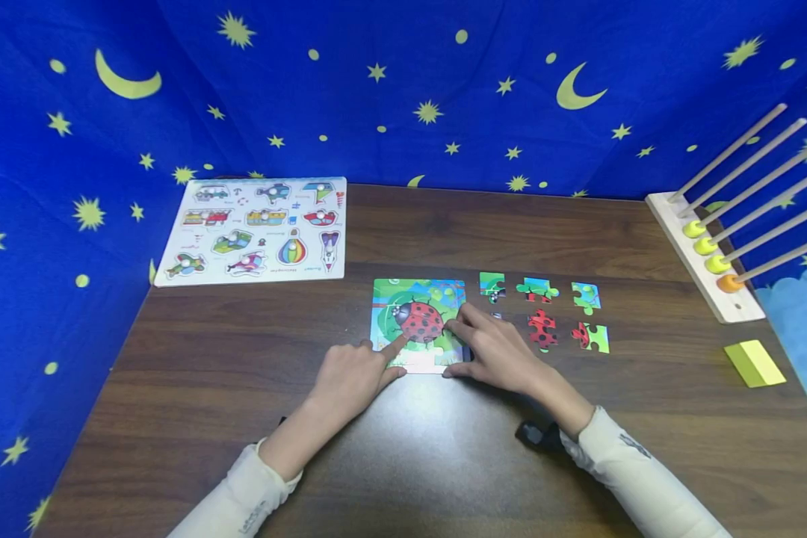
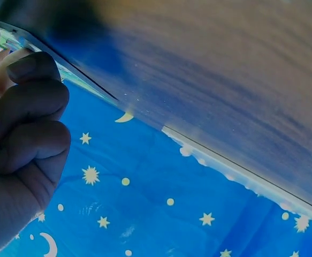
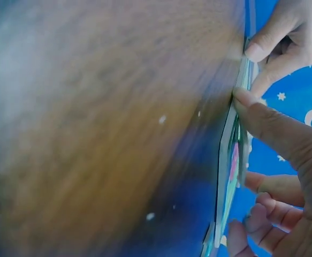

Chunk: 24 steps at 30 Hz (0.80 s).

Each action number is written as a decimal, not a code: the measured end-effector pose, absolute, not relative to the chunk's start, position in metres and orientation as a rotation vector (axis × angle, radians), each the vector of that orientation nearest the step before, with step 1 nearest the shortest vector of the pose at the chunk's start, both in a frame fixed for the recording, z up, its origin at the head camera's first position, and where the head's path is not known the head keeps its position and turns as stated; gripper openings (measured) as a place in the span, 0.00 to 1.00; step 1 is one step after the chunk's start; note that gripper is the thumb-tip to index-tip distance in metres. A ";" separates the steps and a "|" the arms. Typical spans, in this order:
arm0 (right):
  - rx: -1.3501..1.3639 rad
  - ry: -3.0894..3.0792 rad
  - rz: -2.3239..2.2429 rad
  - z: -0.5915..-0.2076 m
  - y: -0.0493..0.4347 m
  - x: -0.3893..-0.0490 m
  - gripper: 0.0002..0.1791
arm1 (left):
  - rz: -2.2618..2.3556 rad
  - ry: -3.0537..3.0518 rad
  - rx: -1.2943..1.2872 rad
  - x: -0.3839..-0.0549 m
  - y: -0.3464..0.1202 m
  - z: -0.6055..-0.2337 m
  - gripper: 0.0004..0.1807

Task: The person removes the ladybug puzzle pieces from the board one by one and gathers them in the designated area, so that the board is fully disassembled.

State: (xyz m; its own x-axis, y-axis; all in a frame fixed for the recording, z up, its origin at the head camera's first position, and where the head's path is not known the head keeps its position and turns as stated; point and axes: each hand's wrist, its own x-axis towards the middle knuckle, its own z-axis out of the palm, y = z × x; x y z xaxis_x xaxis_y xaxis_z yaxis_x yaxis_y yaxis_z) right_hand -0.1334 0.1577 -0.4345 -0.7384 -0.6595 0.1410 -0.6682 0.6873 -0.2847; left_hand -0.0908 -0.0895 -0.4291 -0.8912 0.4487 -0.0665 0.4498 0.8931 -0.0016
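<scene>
A ladybug jigsaw puzzle board [image 1: 420, 317] lies mid-table, with a pale bare patch along its near edge. My left hand [image 1: 355, 377] holds its near left corner, index finger laid on the picture and thumb at the near edge; its other fingers curl under in the left wrist view. At the board's right side, my right hand [image 1: 498, 353] pinches a thin puzzle piece [image 3: 243, 155] between thumb and fingers, close against the board. The hand mostly hides that piece in the head view. Loose puzzle pieces [image 1: 542, 329] lie in two rows to the right, one partly covered by the right hand.
At the back left lies a white knob puzzle board [image 1: 255, 232] with vehicle pictures. A wooden peg rack [image 1: 706, 258] with yellow and orange beads stands at the right edge, and a yellow block [image 1: 755, 363] sits in front of it. A blue star-patterned cloth [image 1: 350, 97] hangs behind.
</scene>
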 end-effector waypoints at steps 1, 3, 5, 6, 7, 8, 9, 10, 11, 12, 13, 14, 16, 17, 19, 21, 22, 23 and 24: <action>1.117 -2.874 0.515 -0.435 0.158 -0.133 0.36 | -0.027 2.989 0.709 -0.091 -0.090 -0.429 0.29; 1.102 -2.901 0.556 -0.436 0.158 -0.134 0.36 | -0.027 2.979 0.704 -0.091 -0.090 -0.429 0.29; 1.092 -2.920 0.602 -0.436 0.159 -0.134 0.35 | -0.034 2.971 0.704 -0.091 -0.090 -0.429 0.29; 1.089 -2.928 0.626 -0.436 0.159 -0.135 0.35 | -0.036 2.969 0.703 -0.091 -0.090 -0.429 0.29; 1.085 -2.934 0.648 -0.436 0.159 -0.135 0.34 | -0.038 2.967 0.701 -0.091 -0.089 -0.429 0.29; 1.081 -2.942 0.665 -0.436 0.158 -0.135 0.33 | -0.039 2.966 0.701 -0.091 -0.089 -0.429 0.29; 1.072 -2.949 0.682 -0.436 0.158 -0.136 0.32 | -0.040 2.968 0.701 -0.091 -0.089 -0.429 0.29; 1.066 -2.953 0.697 -0.435 0.158 -0.136 0.32 | -0.043 2.970 0.703 -0.091 -0.089 -0.429 0.29; 1.056 -2.958 0.704 -0.435 0.158 -0.136 0.31 | -0.041 2.971 0.705 -0.091 -0.089 -0.429 0.29; 1.045 -2.962 0.707 -0.435 0.157 -0.136 0.31 | -0.042 2.973 0.707 -0.091 -0.089 -0.429 0.29; 1.035 -2.961 0.705 -0.435 0.157 -0.135 0.31 | -0.044 2.975 0.709 -0.091 -0.089 -0.428 0.29; 1.025 -2.954 0.699 -0.435 0.157 -0.135 0.31 | -0.046 2.976 0.710 -0.091 -0.089 -0.428 0.29; 1.015 -2.925 0.675 -0.436 0.156 -0.133 0.32 | -0.048 2.975 0.709 -0.091 -0.089 -0.428 0.29; 1.015 -2.905 0.655 -0.436 0.156 -0.132 0.32 | -0.049 2.974 0.707 -0.091 -0.089 -0.428 0.29; 1.014 -2.865 0.625 -0.437 0.155 -0.130 0.31 | -0.049 2.972 0.703 -0.091 -0.090 -0.427 0.29; 1.013 -2.845 0.605 -0.437 0.155 -0.128 0.31 | -0.048 2.970 0.702 -0.091 -0.090 -0.427 0.29; 1.011 -2.847 0.606 -0.438 0.155 -0.128 0.31 | -0.045 2.969 0.699 -0.091 -0.090 -0.427 0.29; 1.006 -2.860 0.615 -0.438 0.155 -0.128 0.32 | -0.042 2.970 0.696 -0.091 -0.090 -0.427 0.29; 0.999 -2.878 0.629 -0.438 0.155 -0.128 0.32 | -0.038 2.969 0.693 -0.091 -0.090 -0.427 0.29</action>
State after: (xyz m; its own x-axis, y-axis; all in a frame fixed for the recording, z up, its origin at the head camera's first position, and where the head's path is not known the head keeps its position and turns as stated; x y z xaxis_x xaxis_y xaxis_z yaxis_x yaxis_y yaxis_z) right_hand -0.1276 0.1552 -0.4381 -0.7934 -0.5878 0.1582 -0.6002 0.7120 -0.3643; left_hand -0.0909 -0.0901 -0.4272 -0.8927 0.4403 -0.0959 0.4426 0.8967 -0.0034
